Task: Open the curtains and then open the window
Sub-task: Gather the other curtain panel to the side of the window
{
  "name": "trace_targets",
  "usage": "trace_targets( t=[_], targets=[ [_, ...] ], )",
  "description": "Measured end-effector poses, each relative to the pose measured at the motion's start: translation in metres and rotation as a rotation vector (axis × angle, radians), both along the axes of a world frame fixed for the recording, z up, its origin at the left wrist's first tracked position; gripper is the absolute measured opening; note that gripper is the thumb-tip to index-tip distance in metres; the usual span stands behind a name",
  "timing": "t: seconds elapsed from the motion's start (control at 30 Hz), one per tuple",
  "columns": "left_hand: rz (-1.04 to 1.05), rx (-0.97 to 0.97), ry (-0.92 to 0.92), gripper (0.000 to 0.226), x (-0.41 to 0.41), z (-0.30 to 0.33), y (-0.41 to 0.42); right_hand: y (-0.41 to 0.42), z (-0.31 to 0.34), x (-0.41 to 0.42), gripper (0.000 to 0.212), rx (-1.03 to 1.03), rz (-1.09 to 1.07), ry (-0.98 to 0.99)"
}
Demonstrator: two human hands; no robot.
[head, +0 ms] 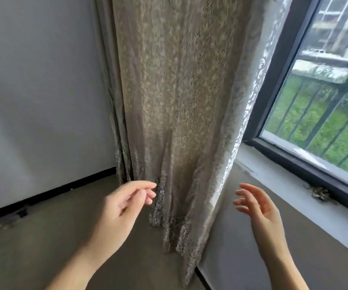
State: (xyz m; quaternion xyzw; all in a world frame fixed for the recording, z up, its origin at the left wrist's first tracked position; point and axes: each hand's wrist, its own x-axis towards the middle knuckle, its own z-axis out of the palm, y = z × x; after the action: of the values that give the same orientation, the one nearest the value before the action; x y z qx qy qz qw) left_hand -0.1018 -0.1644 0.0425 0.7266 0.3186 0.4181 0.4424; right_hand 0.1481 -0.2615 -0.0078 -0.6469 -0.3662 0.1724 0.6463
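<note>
1. The curtains (179, 91) are beige with a leafy woven pattern and a darker lace hem. They hang gathered in a bunch, straight above and between the left grip (125, 204) and the right grip (258, 208), touching neither.
2. The window (323, 97) has a dark frame and clear glass. It stands uncovered and shut, up and to the right of the right grip.

I see my left hand (125, 204) loosely curled, fingertips just beside the gathered patterned curtain (177, 101). My right hand (256, 208) hangs spread and empty; the dark-framed window (279, 84) stands up to its right.
</note>
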Motion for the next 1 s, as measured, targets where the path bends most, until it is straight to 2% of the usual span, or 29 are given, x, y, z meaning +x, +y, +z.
trace_targets(
  t=[0.1,0.17,0.23,0.3,0.37,0.47,0.53,0.6,0.63,0.67,0.87,1.0],
  targets=[
    [-0.31,0.344,0.083,0.028,0.049,0.053,0.052,0.048,0.026,0.004,0.022,0.121,-0.142,-0.097],
    [-0.484,0.681,0.157,0.032,0.083,0.087,0.075,0.08,0.041,0.006,0.042,0.183,-0.245,-0.17],
    [-0.568,1.08,0.177,0.037,0.116,0.114,0.095,0.112,0.054,0.008,0.06,0.246,-0.285,-0.205],
    [-0.572,1.482,0.218,0.042,0.148,0.135,0.12,0.143,0.065,0.01,0.069,0.293,-0.308,-0.26],
    [-0.52,1.818,0.28,0.049,0.179,0.156,0.147,0.17,0.074,0.012,0.068,0.298,-0.382,-0.341],
    [-0.458,2.173,0.469,0.046,0.214,0.185,0.185,0.204,0.085,0.017,0.068,0.271,-0.492,-0.403],
    [-0.249,2.363,0.595,0.036,0.229,0.2,0.209,0.226,0.087,0.022,0.07,0.231,-0.519,-0.49],
    [-0.09,2.431,0.76,0.023,0.236,0.213,0.234,0.253,0.086,0.029,0.073,0.161,-0.53,-0.54],
    [-0.085,2.437,0.796,0.015,0.24,0.218,0.249,0.269,0.084,0.033,0.073,0.127,-0.54,-0.558],
    [-0.075,2.434,0.797,0.017,0.241,0.222,0.265,0.286,0.081,0.036,0.072,0.099,-0.55,-0.58],
    [-0.148,2.449,0.513,0.032,0.229,0.229,0.402,0.411,0.088,0.032,0.08,0.139,-0.488,-0.676],
    [-0.084,2.321,0.408,0.036,0.202,0.233,0.5,0.504,0.101,0.018,0.069,0.236,-0.436,-0.779]
  ],
)
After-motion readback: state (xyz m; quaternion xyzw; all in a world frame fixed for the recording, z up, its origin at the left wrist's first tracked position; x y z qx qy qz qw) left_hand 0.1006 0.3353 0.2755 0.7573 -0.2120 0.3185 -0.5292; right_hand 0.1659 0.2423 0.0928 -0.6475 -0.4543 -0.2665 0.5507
